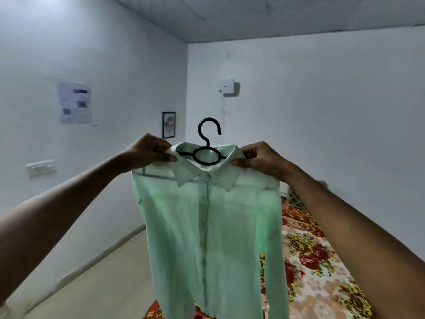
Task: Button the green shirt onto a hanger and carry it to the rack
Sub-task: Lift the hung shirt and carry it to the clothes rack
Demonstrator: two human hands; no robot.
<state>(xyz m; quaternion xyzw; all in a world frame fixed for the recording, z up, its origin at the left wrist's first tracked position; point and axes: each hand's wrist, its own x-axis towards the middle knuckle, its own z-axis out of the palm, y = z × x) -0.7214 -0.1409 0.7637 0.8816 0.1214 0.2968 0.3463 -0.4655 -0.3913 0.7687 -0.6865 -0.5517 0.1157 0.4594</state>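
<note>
- The left hand [151,150] is closed in a pinch on the shirt [207,226] at its left shoulder, thumb in front pressing the cloth beside the collar [184,174].
- The right hand [259,161] is closed the same way on the right shoulder, thumb and fingers gripping cloth at the collar's edge.
- Both arms reach forward and up, holding the shirt in the air in front of the person, front side facing the camera.
- The shirt hangs on a black hanger [208,143]; the hook stands upright above the collar, its ring shows inside the neck opening, and the hanger's lower bar shows faintly through the thin fabric.
- The front placket appears closed from collar downward; single buttons are too blurred to count.
- The shirt's lower part runs out of the bottom of the view.
- Behind it at lower right lies a floral bedspread [317,261]; the shirt hangs over its near left edge.
- To the left is bare floor [103,279] up to the wall [115,65], open room beside the shirt.
- A framed picture [169,125] hangs near the room's corner.
</note>
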